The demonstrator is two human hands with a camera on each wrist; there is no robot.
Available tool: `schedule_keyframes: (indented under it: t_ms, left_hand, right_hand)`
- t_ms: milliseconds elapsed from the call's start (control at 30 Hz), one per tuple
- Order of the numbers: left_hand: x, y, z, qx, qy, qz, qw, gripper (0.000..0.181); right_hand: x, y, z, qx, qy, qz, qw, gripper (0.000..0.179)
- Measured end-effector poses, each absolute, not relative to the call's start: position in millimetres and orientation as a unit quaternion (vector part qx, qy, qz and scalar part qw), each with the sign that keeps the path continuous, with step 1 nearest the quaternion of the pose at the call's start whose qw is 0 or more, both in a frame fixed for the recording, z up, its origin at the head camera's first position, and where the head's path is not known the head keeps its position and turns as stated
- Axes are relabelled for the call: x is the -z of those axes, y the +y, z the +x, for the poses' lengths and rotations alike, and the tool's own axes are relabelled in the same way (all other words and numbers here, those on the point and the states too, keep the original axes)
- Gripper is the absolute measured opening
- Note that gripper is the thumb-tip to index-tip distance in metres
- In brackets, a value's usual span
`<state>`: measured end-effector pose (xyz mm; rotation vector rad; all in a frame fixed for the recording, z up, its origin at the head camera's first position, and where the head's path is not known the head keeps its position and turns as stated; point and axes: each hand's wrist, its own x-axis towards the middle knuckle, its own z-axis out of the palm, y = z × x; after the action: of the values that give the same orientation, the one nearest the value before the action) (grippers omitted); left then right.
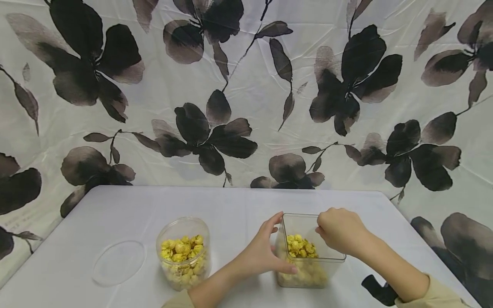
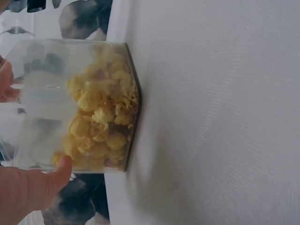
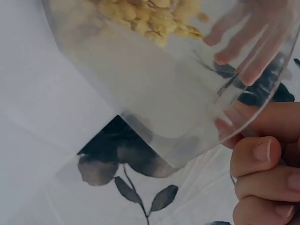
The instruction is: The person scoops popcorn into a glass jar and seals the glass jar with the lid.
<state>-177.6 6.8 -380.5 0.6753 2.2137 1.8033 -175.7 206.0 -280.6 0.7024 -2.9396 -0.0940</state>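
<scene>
A clear square-rimmed container (image 1: 304, 273) with yellow popcorn (image 1: 301, 247) in its lower part stands on the white table. My left hand (image 1: 265, 250) holds its left side, thumb along the near wall and fingers spread toward the far side. In the left wrist view that thumb (image 2: 58, 176) lies against the wall beside the popcorn. My right hand (image 1: 343, 231) grips the rim at the right, fingers curled. Through the clear wall in the right wrist view, one fingertip (image 3: 225, 133) shows behind the rim; the rest of the contact is partly hidden.
Left of the hands stands a clear round jar (image 1: 182, 229), uncovered and holding popcorn. A clear round lid (image 1: 119, 263) lies flat farther left. Near the right forearm is a black object (image 1: 379, 291), partly covered by the arm. A floral cloth (image 1: 239, 85) hangs behind the table.
</scene>
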Motion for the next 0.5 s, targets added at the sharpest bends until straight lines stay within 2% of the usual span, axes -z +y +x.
schedule_keyframes:
  t_ms: [233, 400, 500]
  left_hand:
    - [380, 9, -176, -0.621, 0.744, 0.221, 0.113, 0.11]
    - [381, 11, -176, -0.63, 0.738, 0.211, 0.114, 0.11]
    - [382, 13, -177, -0.634, 0.735, 0.211, 0.113, 0.109]
  right_hand:
    - [281, 205, -179, 0.004, -0.972, 0.228, 0.056, 0.035]
    - [286, 201, -175, 0.033, -0.971, 0.226, 0.069, 0.028]
    - [294, 198, -174, 0.034, -0.971, 0.228, 0.056, 0.023]
